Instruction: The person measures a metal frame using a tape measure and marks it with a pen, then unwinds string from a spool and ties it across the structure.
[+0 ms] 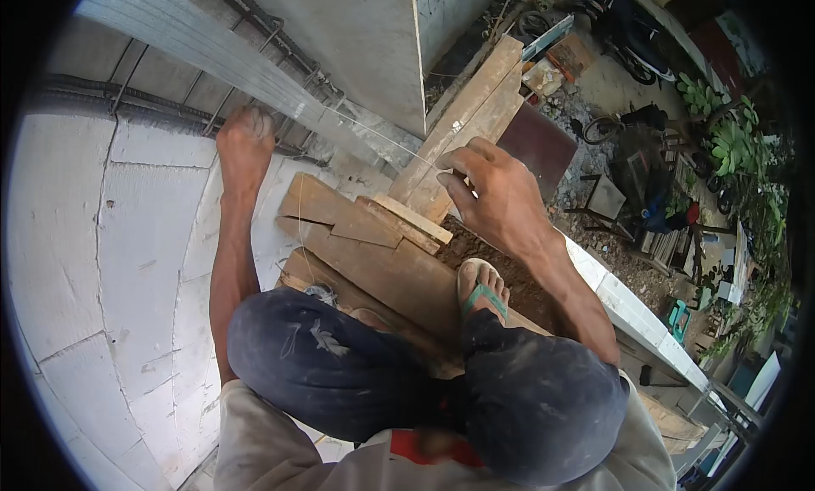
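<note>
My left hand [247, 135] is closed at the dark steel rebar [170, 111] along the top of the white block wall [144, 228]; what its fingers hold is hidden. My right hand [488, 181] pinches a thin pale string [382, 137] between thumb and fingertips, above a wooden plank [458, 122]. The string runs up and left past a long grey board [204, 50], which slants over the rebar. A loose loop of thread [303, 236] hangs near a small tangle [321, 293] by my left knee.
Worn planks [373, 266] lie under my sandalled foot [482, 289], high above the ground. A grey concrete column [356, 50] rises ahead. Below right are a chair [605, 198], a motorbike [641, 58], rubble and green plants [734, 139]. A white block ledge [645, 321] runs down at the right.
</note>
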Demonstrator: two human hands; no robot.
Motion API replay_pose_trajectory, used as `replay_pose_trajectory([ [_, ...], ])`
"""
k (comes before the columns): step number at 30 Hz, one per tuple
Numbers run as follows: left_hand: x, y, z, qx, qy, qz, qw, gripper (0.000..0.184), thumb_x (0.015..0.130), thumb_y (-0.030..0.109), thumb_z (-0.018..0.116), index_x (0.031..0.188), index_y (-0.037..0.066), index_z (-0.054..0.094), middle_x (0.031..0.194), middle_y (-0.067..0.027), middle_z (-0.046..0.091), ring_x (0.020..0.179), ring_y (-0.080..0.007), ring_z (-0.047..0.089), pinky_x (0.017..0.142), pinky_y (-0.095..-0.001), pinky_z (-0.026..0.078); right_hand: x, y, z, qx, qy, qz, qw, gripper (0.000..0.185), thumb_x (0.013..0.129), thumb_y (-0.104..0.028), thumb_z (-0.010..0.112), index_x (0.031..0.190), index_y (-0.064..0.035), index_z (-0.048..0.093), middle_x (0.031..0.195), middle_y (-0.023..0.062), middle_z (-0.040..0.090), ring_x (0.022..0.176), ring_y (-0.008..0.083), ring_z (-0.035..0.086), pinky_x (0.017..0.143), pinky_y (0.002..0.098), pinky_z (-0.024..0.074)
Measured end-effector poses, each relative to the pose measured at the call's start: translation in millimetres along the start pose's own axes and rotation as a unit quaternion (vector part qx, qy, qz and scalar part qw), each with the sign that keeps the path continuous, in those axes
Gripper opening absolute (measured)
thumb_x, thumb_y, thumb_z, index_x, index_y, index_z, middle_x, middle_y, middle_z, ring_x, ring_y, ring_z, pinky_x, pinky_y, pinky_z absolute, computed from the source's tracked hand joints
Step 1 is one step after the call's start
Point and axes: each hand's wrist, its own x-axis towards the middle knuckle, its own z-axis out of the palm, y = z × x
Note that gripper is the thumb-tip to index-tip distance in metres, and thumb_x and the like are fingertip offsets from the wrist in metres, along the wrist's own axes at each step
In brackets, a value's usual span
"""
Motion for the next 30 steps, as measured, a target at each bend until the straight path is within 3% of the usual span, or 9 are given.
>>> replay_pose_trajectory([
  [3,-3.3,-1.7,-4.2,0.003,0.001,0.015,1.000,0.017,0.089,0.002,0.072,0.078,-0.004,0.061,0.076,-0.0226,0.060,0.072,-0.0417,0.063,0.066,-0.0474,0.051,0.5,1.1,-0.2,0.017,-0.009,0.018,1.000,0.021,0.094,-0.014,0.073,0.110,-0.0013,0.072,0.105,0.0208,0.069,0.093,0.0444,0.071,0.079,0.0525,0.0588],
  [9,-13.5,11.9,-9.6,-0.083,-0.019,-0.105,0.991,0.025,0.089,0.008,0.069,0.072,-0.004,0.056,0.068,-0.0227,0.054,0.061,-0.0306,0.055,0.063,-0.0410,0.047,4.3,2.6,2.4,0.004,-0.002,0.017,1.000,0.021,0.092,-0.012,0.073,0.108,0.0006,0.071,0.104,0.0219,0.069,0.093,0.0448,0.071,0.079,0.0525,0.0590],
  [11,-15.3,11.3,-11.1,-0.137,-0.044,-0.178,0.974,0.030,0.091,0.008,0.069,0.070,-0.003,0.049,0.062,-0.0107,0.043,0.061,-0.0163,0.038,0.061,-0.0350,0.041,7.6,2.6,4.2,0.042,-0.011,0.030,0.999,0.016,0.090,-0.006,0.070,0.104,0.0015,0.068,0.101,0.0232,0.068,0.090,0.0453,0.070,0.077,0.0534,0.0578],
  [15,-17.4,19.2,-22.1,-0.200,-0.077,-0.249,0.944,0.032,0.088,0.008,0.066,0.065,0.001,0.046,0.059,-0.0081,0.043,0.054,-0.0138,0.041,0.053,-0.0395,0.038,17.4,5.6,12.9,0.052,0.011,-0.009,0.999,0.011,0.088,-0.001,0.068,0.098,0.0016,0.065,0.094,0.0238,0.068,0.086,0.0460,0.068,0.075,0.0538,0.0556],
  [17,-17.8,28.9,-31.1,-0.300,-0.174,-0.513,0.785,0.034,0.088,0.006,0.067,0.064,0.010,0.043,0.060,0.0035,0.041,0.050,-0.0089,0.033,0.045,-0.0341,0.027,21.8,5.8,15.7,0.070,0.021,-0.018,0.997,0.008,0.088,0.000,0.067,0.093,0.0014,0.062,0.089,0.0234,0.067,0.084,0.0466,0.067,0.074,0.0532,0.0538],
  [18,-21.2,29.4,-32.2,-0.301,-0.173,-0.513,0.785,0.034,0.088,0.006,0.067,0.064,0.010,0.043,0.060,0.0035,0.041,0.050,-0.0089,0.033,0.045,-0.0341,0.027,23.9,6.7,17.8,0.070,0.020,-0.019,0.997,0.008,0.088,0.000,0.067,0.093,0.0014,0.062,0.089,0.0234,0.067,0.084,0.0466,0.067,0.074,0.0532,0.0538],
  [20,-28.0,29.7,-32.5,-0.387,-0.159,-0.549,0.724,0.033,0.088,0.007,0.068,0.068,0.017,0.044,0.061,0.0087,0.039,0.048,-0.0049,0.027,0.043,-0.0294,0.019,27.9,9.2,22.2,0.061,0.017,-0.023,0.998,0.009,0.087,0.002,0.066,0.094,0.0016,0.060,0.087,0.0243,0.067,0.084,0.0467,0.067,0.074,0.0524,0.0536],
  [30,-53.1,44.7,-27.9,-0.546,-0.158,-0.579,0.585,0.029,0.093,0.007,0.067,0.077,0.018,0.046,0.068,0.0079,0.036,0.051,-0.0056,0.029,0.043,-0.0260,0.023,40.5,6.9,30.6,0.065,0.003,-0.021,0.998,0.010,0.088,0.001,0.063,0.097,0.0031,0.060,0.088,0.0259,0.067,0.082,0.0459,0.068,0.075,0.0533,0.0544],
])
